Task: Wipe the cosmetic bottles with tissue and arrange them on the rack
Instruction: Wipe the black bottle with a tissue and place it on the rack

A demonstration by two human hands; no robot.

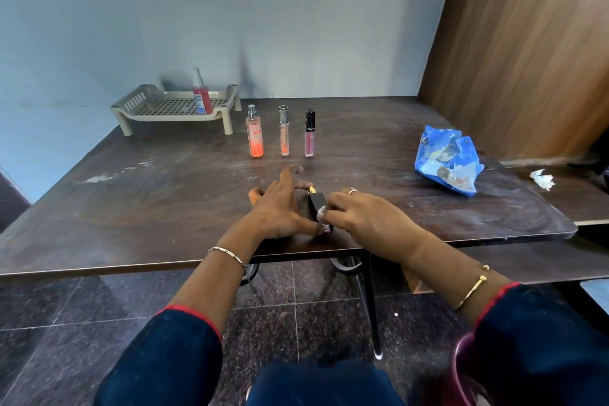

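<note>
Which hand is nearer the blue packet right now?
Right. The right hand, pinching tissue against the black tube, sits left of the blue packet, toward the near edge of the table; the left hand, holding that tube, is farther left.

We see open surface (148, 181) leading to the rack (131, 103); three upright bottles (284, 135) flank that path on the right, and a red bottle (201, 99) fills the rack's right side.
</note>
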